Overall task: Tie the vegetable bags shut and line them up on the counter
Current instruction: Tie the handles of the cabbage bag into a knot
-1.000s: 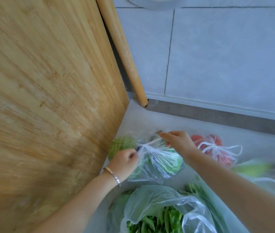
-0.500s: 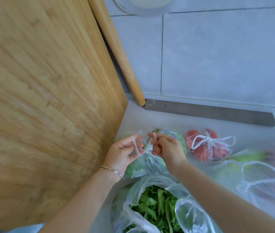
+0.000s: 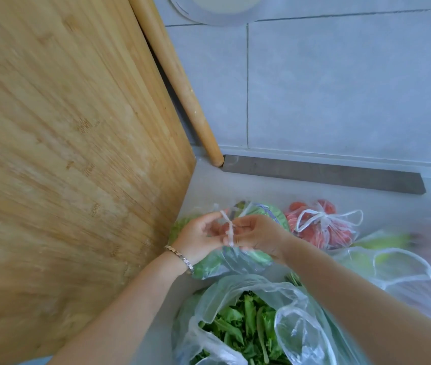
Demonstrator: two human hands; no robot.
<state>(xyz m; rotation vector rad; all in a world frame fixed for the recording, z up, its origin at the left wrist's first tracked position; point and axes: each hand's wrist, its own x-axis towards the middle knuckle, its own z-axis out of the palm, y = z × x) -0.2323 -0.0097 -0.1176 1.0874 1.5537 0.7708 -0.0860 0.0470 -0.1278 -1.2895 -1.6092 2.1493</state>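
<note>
Bag handles (image 3: 229,227), twisted into thin white strands, cross just below the frame's centre, pinched between both hands. The left hand (image 3: 201,239) has its fingers curled together on one strand, with a loop passing over the fingertips; the right hand (image 3: 258,237) has its fingers closed on the other strand, touching the left fingertips. The green bag (image 3: 238,259) hangs slack beneath them, holding leafy greens, resting on the counter (image 3: 261,191) at centre frame.

A bracelet (image 3: 180,256) circles the left wrist. Just left of that hand, the edge of a large wooden board (image 3: 64,154) runs diagonally from top centre down to mid frame, leaving little room on that side. A wooden rod (image 3: 182,85) leans behind the board, its end touching the counter beside a dark strip (image 3: 322,175) along the tiled wall (image 3: 341,88).

To the right, near the right hand, a tied bag (image 3: 322,227) of red produce sits with its knot up. At lower centre, an open bag (image 3: 256,320) of greens gapes, close under both forearms. More loose plastic bags (image 3: 398,264), blurred, crowd the right edge. Bare counter lies open between the bags and the dark strip.
</note>
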